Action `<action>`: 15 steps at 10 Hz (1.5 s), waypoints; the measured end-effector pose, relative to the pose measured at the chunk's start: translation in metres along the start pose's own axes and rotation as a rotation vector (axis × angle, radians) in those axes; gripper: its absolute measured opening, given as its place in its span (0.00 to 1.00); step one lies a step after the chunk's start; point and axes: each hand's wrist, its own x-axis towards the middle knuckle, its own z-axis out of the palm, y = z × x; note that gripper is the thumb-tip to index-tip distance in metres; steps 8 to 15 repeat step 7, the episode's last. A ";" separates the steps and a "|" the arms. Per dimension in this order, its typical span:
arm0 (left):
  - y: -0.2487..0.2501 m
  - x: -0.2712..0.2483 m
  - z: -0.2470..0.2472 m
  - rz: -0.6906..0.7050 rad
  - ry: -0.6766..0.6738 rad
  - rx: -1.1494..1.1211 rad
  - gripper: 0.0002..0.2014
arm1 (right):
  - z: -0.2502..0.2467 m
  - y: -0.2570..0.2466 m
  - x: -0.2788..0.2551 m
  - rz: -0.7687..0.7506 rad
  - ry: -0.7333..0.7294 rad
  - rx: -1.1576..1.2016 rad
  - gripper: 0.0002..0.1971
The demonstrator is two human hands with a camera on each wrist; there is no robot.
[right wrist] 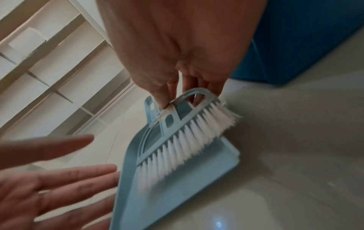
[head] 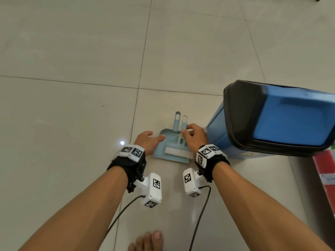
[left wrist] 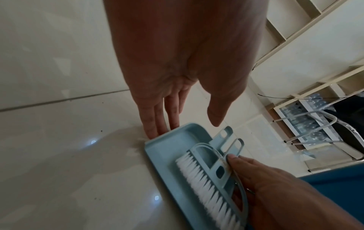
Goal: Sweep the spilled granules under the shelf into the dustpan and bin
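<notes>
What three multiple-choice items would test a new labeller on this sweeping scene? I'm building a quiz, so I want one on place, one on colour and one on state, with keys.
1. Where does the brush lie?
A. In the dustpan
B. In the bin
C. On a shelf

2. What colour are the brush's bristles?
A. Black
B. White
C. Red

3. How is the left hand?
A. Gripping the brush
B. Fist closed around the dustpan handle
C. Fingers straight, at the dustpan's side edge

Key: 1 A, the head view shows the brush lying in the pan; 2 B, the right wrist view shows white bristles; 3 C, the left wrist view shows straight fingers at the rim, while the right hand pinches the brush.
</notes>
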 end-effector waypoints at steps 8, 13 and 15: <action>0.040 -0.063 -0.025 0.363 0.112 0.781 0.36 | -0.021 -0.064 -0.043 -0.172 -0.075 -0.412 0.31; 0.040 -0.063 -0.025 0.363 0.112 0.781 0.36 | -0.021 -0.064 -0.043 -0.172 -0.075 -0.412 0.31; 0.040 -0.063 -0.025 0.363 0.112 0.781 0.36 | -0.021 -0.064 -0.043 -0.172 -0.075 -0.412 0.31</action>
